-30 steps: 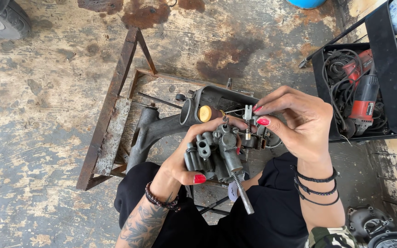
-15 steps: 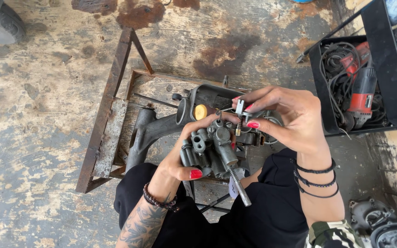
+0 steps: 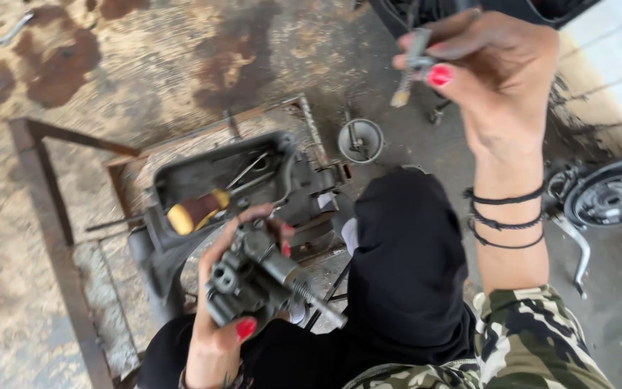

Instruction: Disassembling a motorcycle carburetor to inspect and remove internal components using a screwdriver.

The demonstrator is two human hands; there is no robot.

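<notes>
Left hand (image 3: 217, 317) grips carburetor (image 3: 257, 277) over lap; right hand (image 3: 494, 68) pinches 1 small metal part (image 3: 410, 65) raised well apart. Part looks off; carb teardown seemingly unfinished, w/ tool tray (image 3: 181, 176) nearby.

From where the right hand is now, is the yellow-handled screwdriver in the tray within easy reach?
Probably yes, but not at once: the right hand is raised away, pinching a small metal part. The screwdriver lies uncovered in the open tray; the left hand holds the carburetor beside it.

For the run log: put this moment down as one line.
left hand: grips carburetor | right hand: raised, pinches small metal part | tray: holds screwdriver
</notes>
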